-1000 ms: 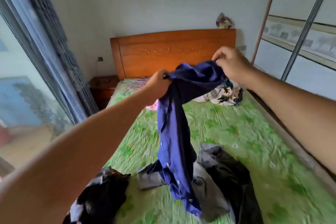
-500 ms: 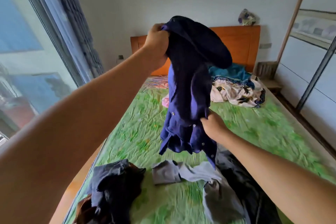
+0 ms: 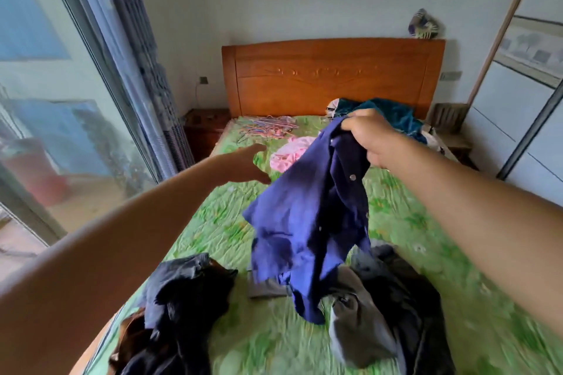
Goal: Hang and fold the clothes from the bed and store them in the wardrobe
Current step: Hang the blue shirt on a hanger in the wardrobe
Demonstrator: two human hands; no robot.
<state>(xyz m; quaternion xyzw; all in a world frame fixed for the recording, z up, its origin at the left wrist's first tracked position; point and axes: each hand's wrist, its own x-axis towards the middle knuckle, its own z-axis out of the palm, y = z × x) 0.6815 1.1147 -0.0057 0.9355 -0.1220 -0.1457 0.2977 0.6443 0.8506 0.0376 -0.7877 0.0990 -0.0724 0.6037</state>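
Dark clothes (image 3: 182, 298) lay heaped at seven o'clock on the green bed (image 3: 213, 222), grey clothes (image 3: 359, 329) at five. Above them hung the blue shirt (image 3: 310, 222), gripped by curled fingers of the right hand (image 3: 368, 140) at one o'clock. The left hand (image 3: 246, 164) was stretched out at eleven, fingers straight, empty; hangers (image 3: 268, 126) lay beyond.

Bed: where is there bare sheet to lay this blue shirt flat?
Two bare patches of sheet: left-centre, between the pink garment and the black pile; right side, between the teal heap and the grey pile. Crowded by the headboard, with hangers, and along the near edge.
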